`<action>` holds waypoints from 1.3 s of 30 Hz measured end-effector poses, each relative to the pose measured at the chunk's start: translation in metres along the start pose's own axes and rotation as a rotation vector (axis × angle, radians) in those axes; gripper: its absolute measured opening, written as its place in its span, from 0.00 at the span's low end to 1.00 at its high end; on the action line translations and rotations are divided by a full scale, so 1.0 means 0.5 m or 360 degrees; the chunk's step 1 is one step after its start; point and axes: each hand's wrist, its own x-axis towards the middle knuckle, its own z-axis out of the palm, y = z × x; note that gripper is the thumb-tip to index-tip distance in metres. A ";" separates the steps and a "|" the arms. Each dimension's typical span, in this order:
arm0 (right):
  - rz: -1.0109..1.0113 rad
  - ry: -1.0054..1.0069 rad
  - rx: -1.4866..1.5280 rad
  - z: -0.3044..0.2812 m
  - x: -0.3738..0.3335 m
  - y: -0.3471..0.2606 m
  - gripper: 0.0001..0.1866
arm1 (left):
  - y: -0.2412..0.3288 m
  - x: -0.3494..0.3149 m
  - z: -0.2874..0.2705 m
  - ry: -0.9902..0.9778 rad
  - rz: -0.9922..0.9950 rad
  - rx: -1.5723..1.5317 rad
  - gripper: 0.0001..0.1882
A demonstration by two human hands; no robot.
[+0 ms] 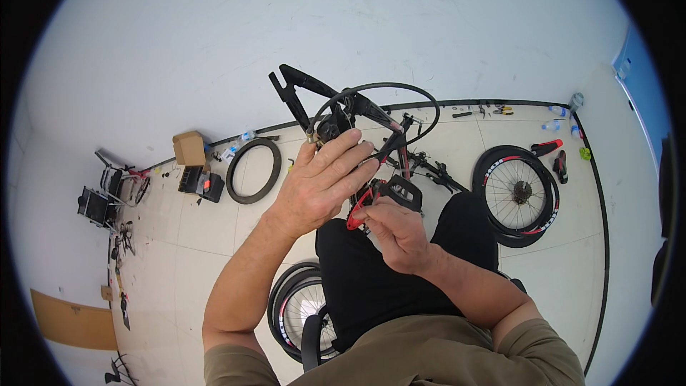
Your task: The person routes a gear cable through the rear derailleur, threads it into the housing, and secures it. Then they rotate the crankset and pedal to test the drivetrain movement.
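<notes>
A black bicycle frame [304, 78] with small red marks stands tilted in front of me, and a black cable [421, 96] loops out from it to the right. My left hand [325, 182] lies across the frame, back of the hand up, with its fingers stretched out and their tips beside the tubes. Lower down, my right hand [400, 236] is closed in a pinch next to a red crank part [354, 221]. Whatever is between its fingertips is too small or hidden to make out. Just above that hand is a black pedal [402, 193].
Bicycle wheels lie on the floor at right [500, 179] and beside my left leg [293, 307]. A bare tyre [236, 189] and an open cardboard box [189, 149] are at left. Tools [480, 112], bottles [550, 126] and saddles [547, 147] lie along the wall.
</notes>
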 end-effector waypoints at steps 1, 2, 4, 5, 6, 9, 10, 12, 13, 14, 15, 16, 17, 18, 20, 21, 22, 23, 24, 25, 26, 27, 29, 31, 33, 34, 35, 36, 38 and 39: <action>0.0019 -0.0007 0.0009 -0.003 0.003 0.008 0.07 | -0.003 0.002 -0.003 -0.0017 -0.0002 -0.0021 0.20; 0.0045 -0.0010 0.0023 -0.005 0.005 0.017 0.07 | -0.003 0.004 -0.006 -0.0043 -0.0004 -0.0046 0.20; 0.0099 0.0001 0.0054 -0.010 0.005 0.022 0.07 | 0.002 0.013 -0.015 -0.0058 -0.0047 -0.0091 0.20; 0.0127 0.0017 0.0077 -0.009 0.004 0.021 0.07 | 0.005 0.015 -0.019 -0.0072 -0.0069 -0.0109 0.20; 0.0155 0.0032 0.0100 -0.010 0.002 0.021 0.07 | 0.004 0.013 -0.020 -0.0058 -0.0072 -0.0149 0.20; 0.0058 0.0061 0.0025 -0.017 -0.004 0.034 0.07 | -0.002 0.000 -0.008 0.0064 -0.0044 -0.0241 0.18; 0.0001 0.0082 -0.0009 -0.019 -0.003 0.038 0.07 | 0.001 -0.004 -0.009 0.0122 -0.0049 -0.0228 0.18; 0.0040 0.0104 0.0004 -0.022 -0.003 0.041 0.06 | 0.006 -0.009 -0.011 0.0245 -0.0046 -0.0213 0.17; 0.0052 0.0109 0.0017 -0.023 -0.002 0.039 0.06 | 0.009 -0.003 -0.013 0.0296 -0.0048 -0.0221 0.16; 0.0067 0.0112 0.0019 -0.025 -0.004 0.038 0.06 | 0.013 -0.004 -0.011 0.0343 -0.0102 -0.0204 0.17; 0.0102 0.0081 0.0037 -0.024 -0.009 0.036 0.06 | 0.018 -0.007 -0.011 0.0390 -0.0156 -0.0186 0.17; 0.0138 0.0049 0.0057 -0.020 -0.015 0.034 0.06 | 0.020 -0.009 -0.010 0.0437 -0.0212 -0.0168 0.17; 0.0171 0.0011 0.0081 -0.016 -0.018 0.031 0.06 | 0.020 -0.012 -0.009 0.0414 -0.0277 -0.0275 0.17; 0.0078 0.0048 0.0105 -0.008 -0.017 0.032 0.06 | 0.017 -0.020 -0.007 0.0391 -0.0344 -0.0382 0.18; -0.0105 0.0119 0.0149 0.014 -0.012 0.034 0.07 | 0.015 -0.030 -0.006 0.0347 -0.0480 -0.0595 0.20; -0.0065 0.0122 0.0199 0.021 -0.010 0.030 0.07 | 0.014 -0.021 -0.014 0.0341 -0.0497 -0.0652 0.21; -0.0025 0.0125 0.0249 0.026 -0.008 0.024 0.07 | 0.013 -0.021 -0.012 0.0348 -0.0539 -0.0680 0.21; 0.0018 0.0126 0.0296 0.031 -0.008 0.019 0.07 | 0.014 -0.022 -0.008 0.0359 -0.0584 -0.0712 0.21; -0.0015 0.0115 0.0278 0.038 -0.008 0.021 0.07 | 0.016 -0.025 -0.004 0.0369 -0.0628 -0.0743 0.21; -0.0048 0.0105 0.0260 0.044 -0.006 0.027 0.07 | 0.018 -0.033 0.002 0.0358 -0.0739 -0.0837 0.23; -0.0086 0.0098 0.0247 0.049 -0.005 0.033 0.07 | 0.018 -0.037 0.005 0.0380 -0.0727 -0.0845 0.23; -0.0096 0.0101 0.0232 0.050 -0.002 0.037 0.06 | 0.017 -0.039 0.009 0.0402 -0.0715 -0.0853 0.23; -0.0117 0.0106 0.0201 0.049 0.002 0.044 0.06 | 0.016 -0.039 0.013 0.0435 -0.0679 -0.0821 0.24; -0.0095 0.0115 0.0223 0.049 0.002 0.041 0.06 | 0.014 -0.040 0.012 0.0456 -0.0632 -0.0741 0.24; -0.0054 0.0145 0.0270 0.049 0.003 0.035 0.06 | 0.009 -0.041 0.009 0.0434 -0.0716 -0.0743 0.25; -0.0025 0.0169 0.0312 0.052 0.001 0.031 0.06 | 0.009 -0.041 0.010 0.0423 -0.0759 -0.0745 0.25; 0.0003 0.0189 0.0358 0.055 -0.002 0.027 0.06 | 0.014 -0.045 0.013 0.0465 -0.0941 -0.1106 0.28; 0.0050 0.0159 0.0358 0.053 -0.004 0.022 0.06 | 0.016 -0.043 0.014 0.0442 -0.1079 -0.1333 0.29; 0.0137 0.0088 0.0362 0.046 -0.007 0.009 0.06 | 0.020 -0.030 0.007 0.0401 -0.1351 -0.1780 0.30; 0.0187 0.0070 0.0389 0.044 -0.009 0.001 0.06 | 0.018 -0.017 0.002 0.0348 -0.1391 -0.1963 0.27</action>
